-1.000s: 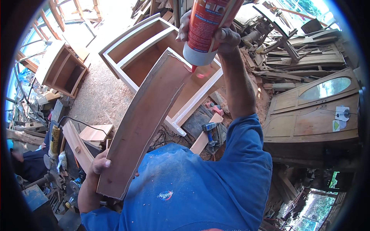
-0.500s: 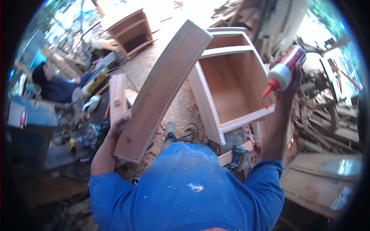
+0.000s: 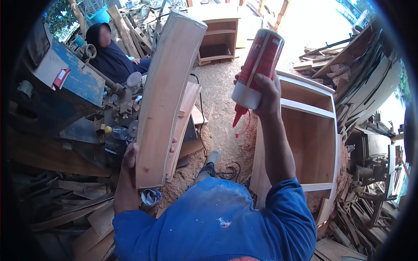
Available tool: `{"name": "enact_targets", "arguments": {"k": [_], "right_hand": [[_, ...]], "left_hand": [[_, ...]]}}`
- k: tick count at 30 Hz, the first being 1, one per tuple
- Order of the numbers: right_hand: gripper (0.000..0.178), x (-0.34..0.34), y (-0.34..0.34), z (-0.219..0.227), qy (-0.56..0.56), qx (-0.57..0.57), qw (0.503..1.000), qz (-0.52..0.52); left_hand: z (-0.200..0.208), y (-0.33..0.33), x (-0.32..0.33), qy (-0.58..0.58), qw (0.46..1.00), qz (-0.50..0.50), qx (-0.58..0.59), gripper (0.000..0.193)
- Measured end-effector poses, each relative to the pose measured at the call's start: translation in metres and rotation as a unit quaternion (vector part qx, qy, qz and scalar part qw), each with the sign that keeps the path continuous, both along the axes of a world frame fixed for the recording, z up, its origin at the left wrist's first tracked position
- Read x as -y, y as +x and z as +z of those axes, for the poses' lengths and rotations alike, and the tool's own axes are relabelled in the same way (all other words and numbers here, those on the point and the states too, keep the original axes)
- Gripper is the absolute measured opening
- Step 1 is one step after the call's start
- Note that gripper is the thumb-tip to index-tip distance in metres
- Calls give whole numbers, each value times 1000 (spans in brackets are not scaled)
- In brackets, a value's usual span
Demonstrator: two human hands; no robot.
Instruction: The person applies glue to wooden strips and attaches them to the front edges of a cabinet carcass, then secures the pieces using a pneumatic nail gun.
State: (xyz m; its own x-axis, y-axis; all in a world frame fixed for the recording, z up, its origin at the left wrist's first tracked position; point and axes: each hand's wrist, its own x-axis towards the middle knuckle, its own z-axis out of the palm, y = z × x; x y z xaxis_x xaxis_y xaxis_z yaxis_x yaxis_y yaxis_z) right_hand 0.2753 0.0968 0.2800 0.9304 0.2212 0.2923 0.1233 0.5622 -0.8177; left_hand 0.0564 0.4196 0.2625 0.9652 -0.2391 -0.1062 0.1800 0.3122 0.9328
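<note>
Wood forms the long board (image 3: pixel 167 95); support it near its lower end with the left hand (image 3: pixel 130 156), thumb at the left edge and fingertips showing at the right. To handle it well, hold those fingertips clear of the pale line (image 3: pixel 166 165) along the right edge (probably wet adhesive, and likely to smear). Close the right hand (image 3: pixel 268 93) around the bottle (image 3: pixel 258 69) as shown, fingers and thumb wrapped on its body. Relax the squeeze while the red nozzle (image 3: pixel 240 114) points downward, away from the board, to limit drips. Note the small red cap (image 3: pixel 237 135), which dangles below the nozzle and could catch on an edge.

Board position: left of centre, raised above the floor, well apart from the bottle and from the open cabinet (image 3: pixel 311 143) at the right. Its top end leans slightly rightward. Board appearance: pale pinkish-brown, gently bowed along its length, with a small dark knot near the lower end and an uneven, lighter upper left edge. Count 2 occupied hands.
</note>
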Motion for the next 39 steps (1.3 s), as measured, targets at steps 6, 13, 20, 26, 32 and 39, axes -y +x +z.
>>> {"name": "enact_targets", "arguments": {"k": [6,13,20,26,32,39], "right_hand": [[63,24,-38,74,197,-38,971,127],[63,40,-103,51,212,64,974,-54],[49,53,-99,103,119,123,958,-231],[44,63,-111,118,178,159,956,-170],[50,58,-116,109,182,198,958,-105],[67,39,-108,97,139,302,891,-310]], "left_hand": [[-65,30,18,-4,999,-22,45,114],[-108,105,111,-90,986,49,128,110],[-107,102,186,-156,976,-81,125,113],[-98,95,227,-203,965,-102,131,118],[-103,96,223,-221,958,-85,164,99],[-101,85,238,-251,949,-45,184,87]]}}
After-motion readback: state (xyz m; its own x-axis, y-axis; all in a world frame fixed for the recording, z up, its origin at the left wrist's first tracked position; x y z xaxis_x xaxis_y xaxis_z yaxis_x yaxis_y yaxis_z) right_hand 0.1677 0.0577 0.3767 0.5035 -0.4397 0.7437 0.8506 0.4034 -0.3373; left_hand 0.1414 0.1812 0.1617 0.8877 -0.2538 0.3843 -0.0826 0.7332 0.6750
